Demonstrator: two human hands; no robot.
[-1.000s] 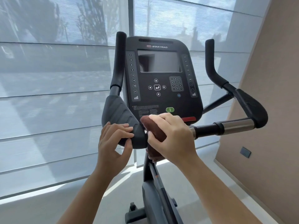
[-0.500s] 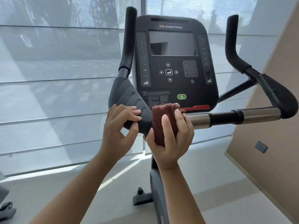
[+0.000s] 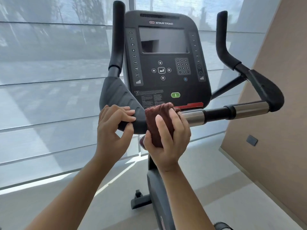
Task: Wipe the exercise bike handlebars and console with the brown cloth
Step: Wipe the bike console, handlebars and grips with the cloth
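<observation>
Right hand (image 3: pixel 167 138) fingers curled round brown cloth (image 3: pixel 157 120), cloth wrapped on handlebars (image 3: pixel 216 113) centre, just below console (image 3: pixel 166 63); left hand (image 3: pixel 113 128) fingers curled, thumb beneath, gripping black ribbed pad (image 3: pixel 119 95) beside cloth.

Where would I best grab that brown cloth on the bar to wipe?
Around its middle, coming from the rider's side and slightly below. The brown cloth is wrapped over the horizontal handlebar, so a thumb on the near face and fingers curled behind, like the right hand, likely pinches cloth and bar together.
</observation>
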